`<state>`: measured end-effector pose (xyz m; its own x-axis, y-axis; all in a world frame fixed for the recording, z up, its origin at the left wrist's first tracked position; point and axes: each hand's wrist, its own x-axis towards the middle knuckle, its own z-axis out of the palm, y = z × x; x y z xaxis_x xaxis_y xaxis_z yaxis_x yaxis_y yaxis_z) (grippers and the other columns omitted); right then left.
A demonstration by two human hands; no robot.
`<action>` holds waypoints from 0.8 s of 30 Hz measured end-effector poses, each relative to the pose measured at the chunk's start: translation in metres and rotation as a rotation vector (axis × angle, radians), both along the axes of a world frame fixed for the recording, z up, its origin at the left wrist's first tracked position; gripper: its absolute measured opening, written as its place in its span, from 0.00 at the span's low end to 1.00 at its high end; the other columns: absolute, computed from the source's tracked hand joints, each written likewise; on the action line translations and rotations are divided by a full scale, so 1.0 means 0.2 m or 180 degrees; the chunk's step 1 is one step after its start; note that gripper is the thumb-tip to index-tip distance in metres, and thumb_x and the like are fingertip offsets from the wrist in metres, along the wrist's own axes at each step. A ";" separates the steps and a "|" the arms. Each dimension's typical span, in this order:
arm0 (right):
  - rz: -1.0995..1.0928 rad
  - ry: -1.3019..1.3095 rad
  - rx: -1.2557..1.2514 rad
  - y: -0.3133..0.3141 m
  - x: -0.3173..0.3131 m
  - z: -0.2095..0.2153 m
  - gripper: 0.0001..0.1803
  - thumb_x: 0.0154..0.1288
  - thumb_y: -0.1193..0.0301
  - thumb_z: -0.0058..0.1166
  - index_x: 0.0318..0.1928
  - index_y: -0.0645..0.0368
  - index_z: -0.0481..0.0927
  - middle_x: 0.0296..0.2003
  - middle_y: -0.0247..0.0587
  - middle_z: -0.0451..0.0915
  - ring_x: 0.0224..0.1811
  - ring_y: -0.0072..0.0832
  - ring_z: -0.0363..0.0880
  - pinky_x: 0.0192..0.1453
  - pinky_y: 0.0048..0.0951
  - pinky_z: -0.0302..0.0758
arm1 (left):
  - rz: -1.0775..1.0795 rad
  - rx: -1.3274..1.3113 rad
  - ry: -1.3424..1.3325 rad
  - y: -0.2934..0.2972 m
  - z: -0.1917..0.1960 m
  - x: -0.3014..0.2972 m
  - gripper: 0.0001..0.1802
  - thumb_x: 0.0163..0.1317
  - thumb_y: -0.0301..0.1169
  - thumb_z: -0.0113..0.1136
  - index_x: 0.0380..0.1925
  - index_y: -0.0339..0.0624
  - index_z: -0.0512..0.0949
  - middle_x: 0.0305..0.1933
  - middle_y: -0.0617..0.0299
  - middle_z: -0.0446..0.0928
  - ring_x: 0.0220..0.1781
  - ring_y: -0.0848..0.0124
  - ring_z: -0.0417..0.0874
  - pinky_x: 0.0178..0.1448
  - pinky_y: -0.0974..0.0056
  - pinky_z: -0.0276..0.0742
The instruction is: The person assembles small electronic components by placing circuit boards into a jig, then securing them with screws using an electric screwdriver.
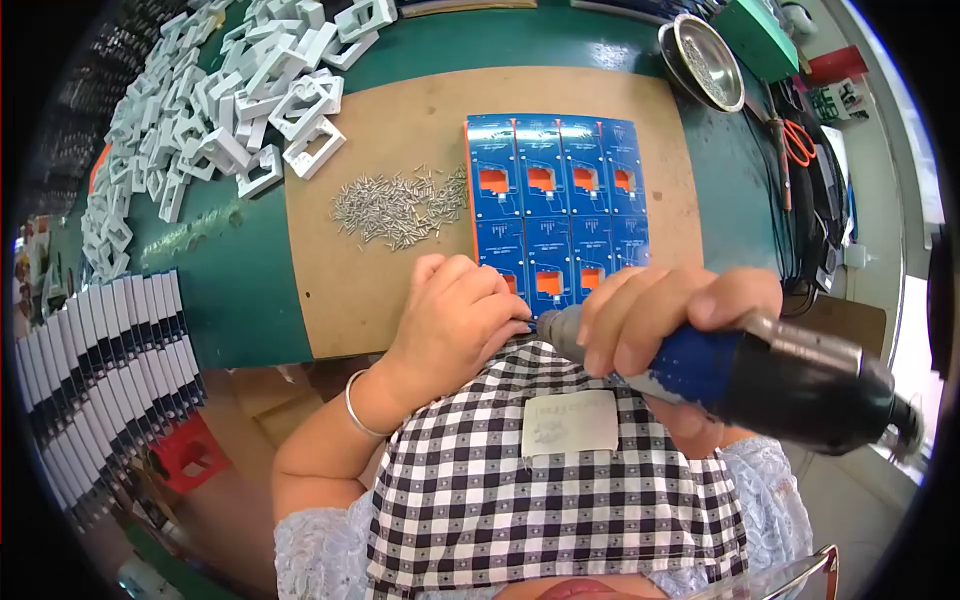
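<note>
My right hand [680, 305] is wrapped round an electric screwdriver [800, 385] with a blue and black body and a grey nose. The tool lies tilted, its tip pointing left across the near edge of the blue circuit boards [545, 235]. At that tip the fingers of my left hand [455, 315] are pinched together; what they hold, if anything, is too small to make out. The boards sit side by side in an orange holder [471, 190], which also shows through their cutouts. A heap of small metal screws [390, 210] lies left of the boards.
A brown board [400, 120] lies on the green table [245, 325]. White plastic frames [230, 110] are piled at the far left, with stacked white and black parts [110, 360] nearer. Metal bowls [705, 65] and orange-handled scissors [797, 143] are at the right.
</note>
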<state>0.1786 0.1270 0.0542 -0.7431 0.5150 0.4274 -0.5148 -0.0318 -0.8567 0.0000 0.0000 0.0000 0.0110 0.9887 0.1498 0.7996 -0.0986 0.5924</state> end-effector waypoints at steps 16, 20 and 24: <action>0.0322 0.0134 0.0758 0.03 -0.06 0.03 0.30 0.57 0.66 0.68 0.51 0.58 0.61 0.32 0.46 0.77 0.29 0.36 0.80 0.35 0.40 0.78 | 0.0840 0.0446 -0.0136 -0.20 -0.09 -0.07 0.08 0.51 0.29 0.69 0.32 0.50 0.83 0.33 0.69 0.77 0.40 0.68 0.76 0.51 0.59 0.62; 0.0259 0.0116 0.0630 0.03 -0.03 0.02 0.32 0.58 0.59 0.68 0.53 0.55 0.62 0.31 0.43 0.77 0.30 0.35 0.80 0.39 0.41 0.76 | 0.0717 0.0490 0.0017 -0.21 -0.10 -0.04 0.08 0.50 0.30 0.69 0.32 0.51 0.82 0.33 0.71 0.76 0.40 0.69 0.75 0.50 0.58 0.62; -0.0108 -0.0093 -0.0051 0.06 -0.02 -0.01 0.32 0.61 0.52 0.66 0.55 0.51 0.62 0.29 0.37 0.76 0.29 0.33 0.80 0.40 0.39 0.76 | 0.0777 0.0546 0.0470 -0.20 -0.09 0.00 0.08 0.48 0.28 0.69 0.29 0.51 0.81 0.32 0.70 0.75 0.38 0.69 0.75 0.49 0.59 0.61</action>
